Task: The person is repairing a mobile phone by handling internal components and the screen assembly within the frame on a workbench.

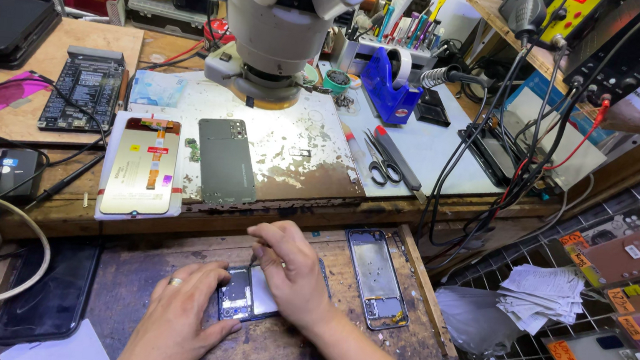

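An opened phone body (246,295) lies on the worn wooden pull-out shelf (135,264), its insides showing. My left hand (183,312), with a ring on one finger, lies flat on the shelf and steadies the phone's left edge. My right hand (287,266) rests over the phone's upper right and pinches a thin tool (253,260) whose tip points down at the phone's top. A bare phone frame (377,278) lies just to the right of my right hand.
On the bench above lie a screen panel (141,166) face down, a dark back cover (225,160), scissors (379,162) and a circuit tester board (83,90). A microscope (280,22) stands behind. A dark phone (55,296) lies at the shelf's left. Cables hang at right.
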